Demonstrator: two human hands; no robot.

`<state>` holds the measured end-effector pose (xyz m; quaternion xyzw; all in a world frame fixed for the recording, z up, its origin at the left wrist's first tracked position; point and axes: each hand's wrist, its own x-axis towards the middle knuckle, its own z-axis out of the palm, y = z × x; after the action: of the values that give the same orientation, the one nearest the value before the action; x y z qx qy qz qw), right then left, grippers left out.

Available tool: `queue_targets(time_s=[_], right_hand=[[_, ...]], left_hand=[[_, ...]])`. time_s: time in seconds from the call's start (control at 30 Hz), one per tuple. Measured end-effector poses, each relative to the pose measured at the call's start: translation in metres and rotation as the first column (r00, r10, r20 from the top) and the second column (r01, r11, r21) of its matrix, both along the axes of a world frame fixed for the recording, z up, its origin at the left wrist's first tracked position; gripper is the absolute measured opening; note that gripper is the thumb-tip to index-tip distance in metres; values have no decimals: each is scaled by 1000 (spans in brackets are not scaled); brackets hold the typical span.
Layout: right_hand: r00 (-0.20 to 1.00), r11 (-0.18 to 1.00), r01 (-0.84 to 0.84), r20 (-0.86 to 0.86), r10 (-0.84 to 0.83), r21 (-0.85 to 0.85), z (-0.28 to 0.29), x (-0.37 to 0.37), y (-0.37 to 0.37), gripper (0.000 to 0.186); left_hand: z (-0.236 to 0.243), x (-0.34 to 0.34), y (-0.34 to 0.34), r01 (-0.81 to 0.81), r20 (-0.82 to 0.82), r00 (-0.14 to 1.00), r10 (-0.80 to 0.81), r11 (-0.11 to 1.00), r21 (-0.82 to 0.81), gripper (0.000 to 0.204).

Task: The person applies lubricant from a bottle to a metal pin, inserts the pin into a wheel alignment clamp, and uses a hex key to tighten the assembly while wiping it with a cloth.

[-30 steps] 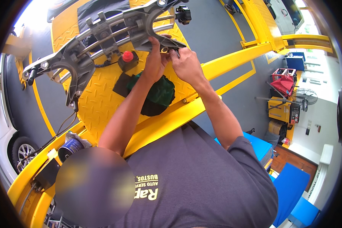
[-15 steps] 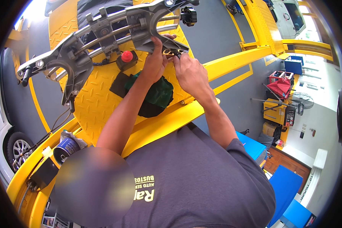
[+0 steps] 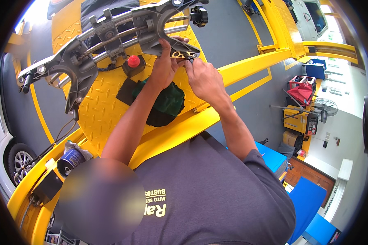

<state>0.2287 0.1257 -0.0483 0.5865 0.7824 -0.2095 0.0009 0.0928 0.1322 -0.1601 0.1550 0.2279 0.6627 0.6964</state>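
A grey metal wheel clamp (image 3: 150, 43) with threaded rods and hooked arms stretches across the upper left, above a yellow tread-plate platform (image 3: 100, 118). My left hand (image 3: 163, 67) is closed around its right lower arm, the thumb lying on the metal and some fingers hidden behind. At the tip of that same arm, my right hand (image 3: 204, 79) pinches a small black peg (image 3: 189, 58). A black knob (image 3: 199, 16) sticks out at the clamp's upper right. Below my left wrist lies a dark green and black cloth (image 3: 169, 100).
A dark block with a red cap (image 3: 133, 61) sits on the platform. A yellow rail (image 3: 180, 128) runs between my body and the platform. A blue can (image 3: 70, 160) stands at lower left, near a car wheel (image 3: 22, 157). A fan (image 3: 324, 110) is farther right.
The clamp has shifted slightly left and up, with both hands following. My right hand has turned a little at the peg, and more of the arm's tip shows.
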Motion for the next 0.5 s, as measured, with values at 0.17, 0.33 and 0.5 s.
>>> queue_targets(time_s=[0.17, 0.33, 0.5], right_hand=[[1000, 1000, -12, 22, 12, 13, -6, -5, 4, 51], [986, 987, -132, -90, 141, 97, -40, 10, 28, 50], [923, 959, 75, -345, -171, -274, -37, -5, 41, 52]], left_hand=[[-6, 0, -2, 9, 13, 1000, -10, 1000, 3, 67], [-4, -1, 1, 17, 27, 1000, -17, 1000, -4, 68], [-3, -3, 1, -16, -7, 1000, 16, 1000, -16, 68]])
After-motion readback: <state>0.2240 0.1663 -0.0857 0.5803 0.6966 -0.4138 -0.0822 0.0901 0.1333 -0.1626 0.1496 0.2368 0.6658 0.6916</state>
